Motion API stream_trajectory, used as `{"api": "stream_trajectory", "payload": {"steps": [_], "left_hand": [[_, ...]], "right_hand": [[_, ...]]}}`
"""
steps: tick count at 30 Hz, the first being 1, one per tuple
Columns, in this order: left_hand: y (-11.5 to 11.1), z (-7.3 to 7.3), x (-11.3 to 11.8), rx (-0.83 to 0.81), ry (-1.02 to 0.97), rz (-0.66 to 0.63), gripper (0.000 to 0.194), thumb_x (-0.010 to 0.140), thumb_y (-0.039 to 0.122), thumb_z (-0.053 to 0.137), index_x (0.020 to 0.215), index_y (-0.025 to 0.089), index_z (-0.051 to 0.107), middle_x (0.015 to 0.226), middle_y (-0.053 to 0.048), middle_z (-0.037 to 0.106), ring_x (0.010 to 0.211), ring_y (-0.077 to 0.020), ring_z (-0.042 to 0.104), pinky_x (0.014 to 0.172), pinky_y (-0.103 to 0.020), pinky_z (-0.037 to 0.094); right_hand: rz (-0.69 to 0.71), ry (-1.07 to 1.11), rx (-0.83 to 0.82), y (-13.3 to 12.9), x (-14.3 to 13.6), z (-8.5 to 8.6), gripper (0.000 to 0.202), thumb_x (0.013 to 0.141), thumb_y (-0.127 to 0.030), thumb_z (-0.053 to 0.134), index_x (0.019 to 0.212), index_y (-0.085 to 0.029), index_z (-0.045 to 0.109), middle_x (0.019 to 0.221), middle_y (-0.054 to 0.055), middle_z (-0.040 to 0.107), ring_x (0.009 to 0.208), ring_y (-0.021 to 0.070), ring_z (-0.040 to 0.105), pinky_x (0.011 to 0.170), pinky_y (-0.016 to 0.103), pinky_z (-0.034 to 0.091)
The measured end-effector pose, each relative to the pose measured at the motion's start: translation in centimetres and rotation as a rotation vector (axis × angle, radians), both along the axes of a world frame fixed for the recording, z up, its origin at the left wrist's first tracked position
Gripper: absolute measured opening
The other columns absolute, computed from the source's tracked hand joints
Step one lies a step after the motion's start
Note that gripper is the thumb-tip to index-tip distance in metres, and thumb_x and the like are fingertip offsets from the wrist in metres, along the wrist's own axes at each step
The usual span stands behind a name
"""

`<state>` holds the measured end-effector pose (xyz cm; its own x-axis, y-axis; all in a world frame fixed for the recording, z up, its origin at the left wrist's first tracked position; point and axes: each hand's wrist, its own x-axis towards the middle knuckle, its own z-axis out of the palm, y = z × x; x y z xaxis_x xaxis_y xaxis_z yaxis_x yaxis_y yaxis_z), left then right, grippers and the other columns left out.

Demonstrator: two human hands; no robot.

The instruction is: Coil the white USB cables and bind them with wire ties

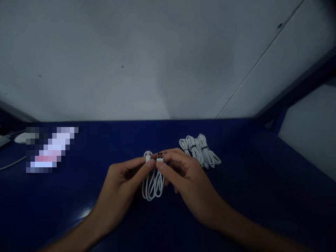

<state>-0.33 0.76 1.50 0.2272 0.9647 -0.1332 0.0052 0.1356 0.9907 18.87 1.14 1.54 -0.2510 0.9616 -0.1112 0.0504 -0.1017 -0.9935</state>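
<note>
A white USB cable (151,190) hangs in loops between my hands, above the blue tabletop. My left hand (126,182) pinches it by the small white plug (148,156) at one end, thumb in front. With thumb and fingers, my right hand (183,175) grips the wider USB plug (160,157) at the other end, its metal tip pointing up. The two plugs are side by side, a small gap apart. Just beyond my right hand lie several bundled white cables (202,150), each with a dark tie around its middle.
The blue tabletop (105,140) runs back to a pale wall panel (118,87). At the left are a blurred-out bright object (52,150), a white rounded object (21,138) and a thin white cord (13,163). A dark blue frame post (288,94) stands at the right.
</note>
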Motion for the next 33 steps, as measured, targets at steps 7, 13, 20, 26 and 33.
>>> {"api": "stream_trajectory", "payload": {"steps": [7, 13, 20, 26, 33], "left_hand": [[0.10, -0.04, -0.10, 0.010, 0.007, -0.015, 0.026, 0.104, 0.026, 0.072, 0.123, 0.035, 0.088, 0.112, 0.002, 0.088, 0.090, -0.0191, 0.078, 0.082, -0.025, 0.058], [0.22, -0.15, 0.07, 0.010, 0.000, -0.009, 0.024, 0.104, 0.030, 0.073, 0.122, 0.033, 0.088, 0.110, 0.000, 0.088, 0.090, -0.0204, 0.079, 0.082, -0.027, 0.059], [-0.29, 0.11, -0.11, 0.002, 0.008, 0.002, 0.025, 0.104, 0.027, 0.072, 0.123, 0.031, 0.088, 0.111, -0.001, 0.088, 0.094, -0.0234, 0.080, 0.087, -0.031, 0.062], [-0.22, 0.62, 0.32, -0.016, 0.007, 0.013, 0.022, 0.102, 0.030, 0.074, 0.117, 0.030, 0.090, 0.099, -0.001, 0.088, 0.084, -0.0224, 0.078, 0.080, -0.029, 0.061], [-0.09, 0.51, 0.37, -0.033, 0.005, 0.008, 0.020, 0.102, 0.029, 0.074, 0.112, 0.031, 0.091, 0.092, 0.000, 0.087, 0.081, -0.0199, 0.077, 0.078, -0.026, 0.058]], "right_hand": [[0.001, 0.005, -0.001, -0.16, 0.05, -0.02, 0.023, 0.107, -0.048, 0.069, 0.106, -0.027, 0.080, 0.121, 0.003, 0.069, 0.079, 0.0144, 0.061, 0.061, 0.030, 0.050], [0.001, 0.007, -0.006, -0.17, 0.17, 0.03, 0.023, 0.107, -0.046, 0.070, 0.101, -0.025, 0.077, 0.121, 0.003, 0.068, 0.079, 0.0141, 0.061, 0.061, 0.030, 0.050], [0.003, 0.029, 0.004, -0.17, 0.00, 0.14, 0.022, 0.107, -0.044, 0.071, 0.099, -0.025, 0.078, 0.111, 0.002, 0.067, 0.078, 0.0140, 0.060, 0.060, 0.029, 0.048], [-0.003, 0.045, 0.007, 0.04, 0.01, 0.15, 0.022, 0.107, -0.044, 0.071, 0.097, -0.025, 0.077, 0.107, 0.002, 0.065, 0.076, 0.0139, 0.060, 0.060, 0.029, 0.048], [-0.001, 0.051, 0.019, -0.01, 0.00, 0.01, 0.021, 0.107, -0.044, 0.071, 0.099, -0.025, 0.076, 0.106, 0.002, 0.065, 0.076, 0.0139, 0.059, 0.060, 0.029, 0.047]]}}
